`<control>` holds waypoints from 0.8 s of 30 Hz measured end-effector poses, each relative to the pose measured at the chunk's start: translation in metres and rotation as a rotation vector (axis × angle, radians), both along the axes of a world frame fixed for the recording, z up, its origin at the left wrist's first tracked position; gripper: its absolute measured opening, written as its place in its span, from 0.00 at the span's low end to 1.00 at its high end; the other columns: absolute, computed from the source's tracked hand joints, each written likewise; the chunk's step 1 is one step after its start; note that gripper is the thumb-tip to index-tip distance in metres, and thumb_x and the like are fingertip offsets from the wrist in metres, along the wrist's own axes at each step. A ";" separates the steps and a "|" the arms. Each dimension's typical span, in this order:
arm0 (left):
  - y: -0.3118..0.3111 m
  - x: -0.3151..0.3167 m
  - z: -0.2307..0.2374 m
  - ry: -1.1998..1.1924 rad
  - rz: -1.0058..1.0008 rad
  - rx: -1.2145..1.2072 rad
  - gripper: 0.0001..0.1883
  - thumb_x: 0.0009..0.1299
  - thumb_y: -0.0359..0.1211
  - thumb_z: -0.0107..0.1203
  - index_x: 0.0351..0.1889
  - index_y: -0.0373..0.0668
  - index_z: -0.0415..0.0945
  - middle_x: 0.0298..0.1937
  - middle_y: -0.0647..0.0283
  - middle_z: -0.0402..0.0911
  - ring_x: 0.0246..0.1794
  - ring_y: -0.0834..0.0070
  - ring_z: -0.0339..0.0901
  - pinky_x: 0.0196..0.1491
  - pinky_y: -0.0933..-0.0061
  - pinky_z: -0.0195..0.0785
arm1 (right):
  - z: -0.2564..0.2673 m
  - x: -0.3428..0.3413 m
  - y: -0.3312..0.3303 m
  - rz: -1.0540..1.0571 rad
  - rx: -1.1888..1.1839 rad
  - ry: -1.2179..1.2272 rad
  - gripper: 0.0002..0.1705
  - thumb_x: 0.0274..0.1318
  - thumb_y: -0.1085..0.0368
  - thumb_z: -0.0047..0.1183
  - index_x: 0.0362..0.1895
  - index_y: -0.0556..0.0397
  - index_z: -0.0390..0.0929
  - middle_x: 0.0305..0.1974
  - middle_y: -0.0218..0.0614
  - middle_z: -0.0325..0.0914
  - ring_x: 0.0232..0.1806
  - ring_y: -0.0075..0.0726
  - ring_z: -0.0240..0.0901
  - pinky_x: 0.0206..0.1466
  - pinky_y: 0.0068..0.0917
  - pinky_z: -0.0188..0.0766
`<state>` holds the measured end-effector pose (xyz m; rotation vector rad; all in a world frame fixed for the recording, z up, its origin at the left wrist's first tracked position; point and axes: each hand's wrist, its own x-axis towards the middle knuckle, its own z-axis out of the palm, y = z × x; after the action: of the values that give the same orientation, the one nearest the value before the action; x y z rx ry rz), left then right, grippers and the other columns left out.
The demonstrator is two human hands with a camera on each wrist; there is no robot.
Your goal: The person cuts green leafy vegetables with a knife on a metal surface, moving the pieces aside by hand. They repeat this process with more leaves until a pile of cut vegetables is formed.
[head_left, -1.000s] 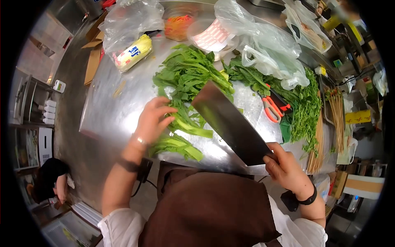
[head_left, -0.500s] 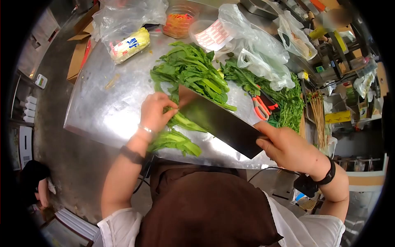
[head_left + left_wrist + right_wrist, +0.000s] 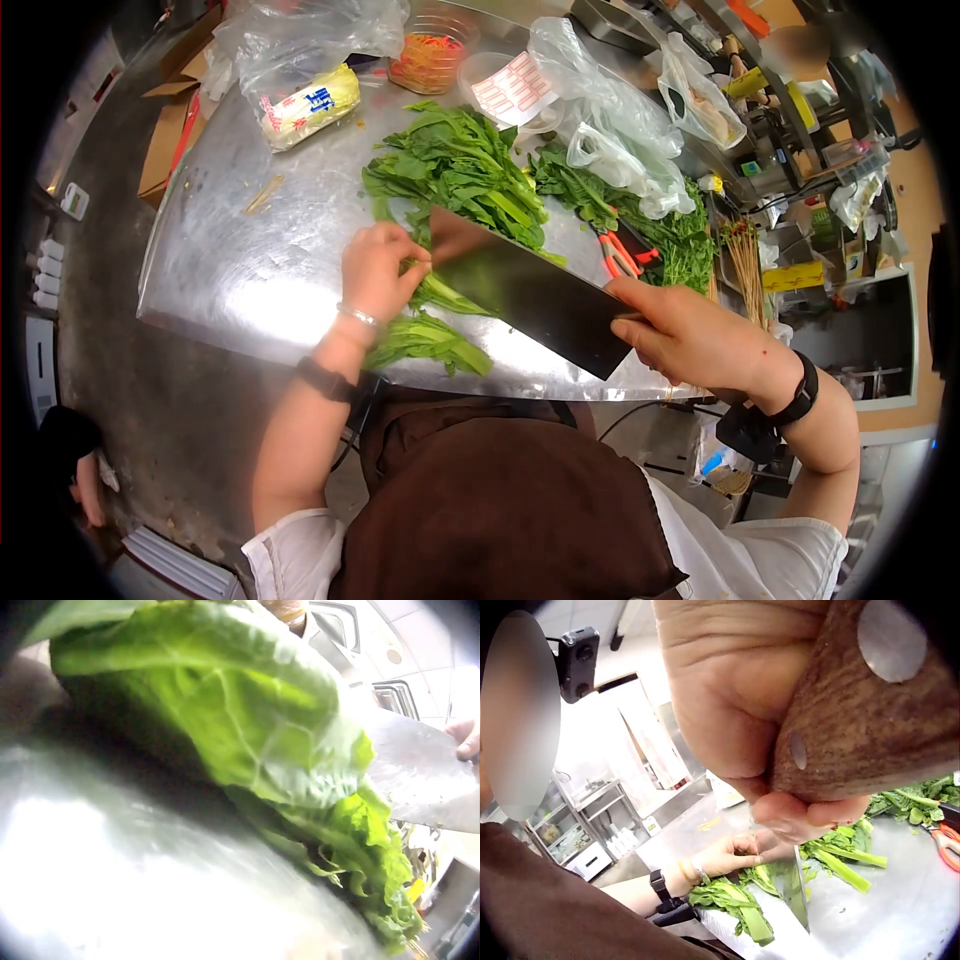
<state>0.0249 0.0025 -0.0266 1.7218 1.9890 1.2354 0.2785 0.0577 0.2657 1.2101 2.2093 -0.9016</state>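
My right hand (image 3: 690,335) grips a broad cleaver (image 3: 525,290) by its wooden handle (image 3: 877,705). The blade slants across the front of the metal table, its far corner close beside the fingers of my left hand (image 3: 378,265). With thumb and curled fingers, that hand holds a small bunch of leafy greens (image 3: 445,295), partly covered by the blade. Nearer the table's front edge lies a second bunch of leafy greens (image 3: 435,345). A larger leafy pile (image 3: 450,165) spreads beyond the cleaver. In the left wrist view, a big green leaf (image 3: 247,727) hides the left fingers.
Orange-handled scissors (image 3: 618,255) lie to the right, beside more herbs (image 3: 685,245) and wooden skewers (image 3: 742,265). Along the back are plastic bags (image 3: 620,115), a tub of orange shreds (image 3: 430,60) and a wrapped yellow-white packet (image 3: 310,108). Another person (image 3: 70,450) is at far left.
The right hand has brought the cleaver leftward, so its blade now lies over the greens beside the left hand. My left fingers, spread a second ago, have curled onto the bunch.
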 end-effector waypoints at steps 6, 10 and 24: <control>0.000 0.000 -0.002 -0.012 0.003 0.027 0.06 0.56 0.32 0.72 0.31 0.47 0.88 0.42 0.67 0.81 0.49 0.62 0.76 0.52 0.60 0.70 | 0.000 -0.007 0.001 -0.016 -0.020 0.004 0.14 0.73 0.64 0.50 0.56 0.57 0.72 0.32 0.53 0.80 0.38 0.64 0.78 0.43 0.50 0.73; 0.000 0.002 -0.001 -0.009 0.015 0.065 0.05 0.56 0.30 0.72 0.29 0.47 0.87 0.41 0.65 0.82 0.47 0.59 0.77 0.51 0.57 0.69 | 0.000 -0.010 0.004 0.027 -0.011 -0.003 0.13 0.73 0.63 0.50 0.54 0.58 0.72 0.31 0.54 0.80 0.39 0.65 0.78 0.43 0.50 0.72; 0.000 0.003 0.000 0.031 0.027 0.066 0.06 0.57 0.28 0.71 0.27 0.41 0.83 0.43 0.63 0.82 0.47 0.56 0.77 0.51 0.56 0.69 | -0.017 -0.003 -0.004 0.366 0.181 -0.112 0.12 0.72 0.64 0.49 0.50 0.60 0.69 0.26 0.54 0.78 0.32 0.68 0.78 0.37 0.56 0.72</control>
<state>0.0279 0.0023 -0.0268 1.7606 2.0173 1.3048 0.2754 0.0538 0.2484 0.8619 2.3529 -0.4856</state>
